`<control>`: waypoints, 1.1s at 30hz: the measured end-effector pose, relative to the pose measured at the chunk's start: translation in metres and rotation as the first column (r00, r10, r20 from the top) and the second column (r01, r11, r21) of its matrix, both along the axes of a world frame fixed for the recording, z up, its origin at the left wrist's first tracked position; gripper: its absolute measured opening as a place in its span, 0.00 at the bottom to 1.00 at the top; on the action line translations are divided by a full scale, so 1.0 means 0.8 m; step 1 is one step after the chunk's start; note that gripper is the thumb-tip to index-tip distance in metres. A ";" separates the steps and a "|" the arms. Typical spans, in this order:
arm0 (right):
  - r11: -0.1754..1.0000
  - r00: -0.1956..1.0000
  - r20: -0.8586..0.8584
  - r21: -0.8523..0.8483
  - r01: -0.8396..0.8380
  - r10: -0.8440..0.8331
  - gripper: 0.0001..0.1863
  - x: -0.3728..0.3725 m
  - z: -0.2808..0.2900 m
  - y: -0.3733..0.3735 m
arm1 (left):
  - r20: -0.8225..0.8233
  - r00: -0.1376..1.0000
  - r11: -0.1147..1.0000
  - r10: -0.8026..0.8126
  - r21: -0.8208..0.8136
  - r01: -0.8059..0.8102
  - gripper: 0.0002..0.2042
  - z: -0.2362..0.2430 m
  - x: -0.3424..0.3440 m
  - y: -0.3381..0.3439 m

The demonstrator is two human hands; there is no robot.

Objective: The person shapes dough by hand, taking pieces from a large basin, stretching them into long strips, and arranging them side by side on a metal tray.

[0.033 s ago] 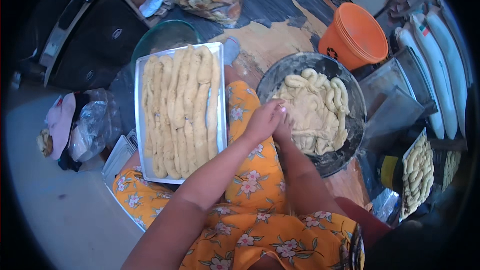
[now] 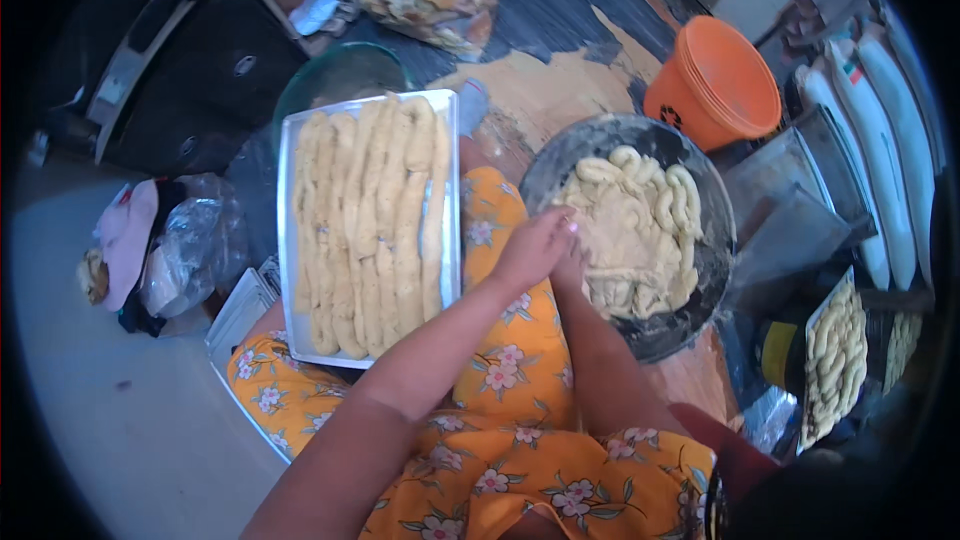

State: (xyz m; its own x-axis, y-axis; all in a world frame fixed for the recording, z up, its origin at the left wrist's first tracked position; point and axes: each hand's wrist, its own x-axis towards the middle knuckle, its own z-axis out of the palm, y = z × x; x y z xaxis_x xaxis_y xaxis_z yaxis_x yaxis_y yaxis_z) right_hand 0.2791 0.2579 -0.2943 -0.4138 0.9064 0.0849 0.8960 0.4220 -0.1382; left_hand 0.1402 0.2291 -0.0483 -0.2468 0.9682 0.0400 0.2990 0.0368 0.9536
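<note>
My left hand (image 2: 538, 246) and my right hand (image 2: 571, 266) are pressed together over the left rim of a round black basin (image 2: 716, 230). Their fingers are curled in, and whatever lies between them is hidden. Inside the basin spreads a soft pale dough (image 2: 622, 225), with thick rolled dough pieces (image 2: 681, 198) heaped along its far and right sides. To the left, a metal tray (image 2: 453, 195) rests across my lap. Long dough ropes (image 2: 372, 220) fill it side by side in two rows.
Stacked orange buckets (image 2: 700, 90) stand beyond the basin. At far right are a tray of shaped dough (image 2: 835, 360) and long white sacks (image 2: 862, 120). A plastic bag of bread-like pieces (image 2: 432, 0) and a green tub (image 2: 335, 75) sit behind the tray. A pink cap (image 2: 130, 240) lies left.
The whole view has shifted slightly, so things sit a little lower and to the right. My hands stay together at the basin's left rim.
</note>
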 end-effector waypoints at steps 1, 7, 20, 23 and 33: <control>0.995 0.996 -0.090 -0.098 -0.012 0.004 0.22 -0.019 0.029 -0.018 | 0.049 0.999 1.000 0.017 -0.014 -0.016 0.15 -0.001 -0.009 -0.007; 0.864 0.919 0.100 -0.392 -0.316 0.382 0.18 0.054 0.022 -0.045 | -0.103 0.994 1.000 0.025 -0.014 -0.027 0.15 -0.020 -0.023 -0.018; 0.602 0.546 -0.801 -0.568 -0.561 -0.246 0.13 0.072 0.416 0.001 | -0.207 0.865 0.886 -0.458 -0.022 0.464 0.22 0.124 0.010 -0.033; 0.594 0.077 -0.955 -0.241 -0.767 -0.287 0.24 0.034 0.437 -0.028 | -0.238 0.884 0.915 -0.403 -0.119 0.386 0.11 0.234 -0.030 -0.064; 0.509 0.641 -0.602 -0.406 -0.759 0.476 0.14 -0.114 0.410 -0.081 | 0.119 0.896 0.892 0.427 0.110 -0.439 0.10 0.370 -0.218 -0.360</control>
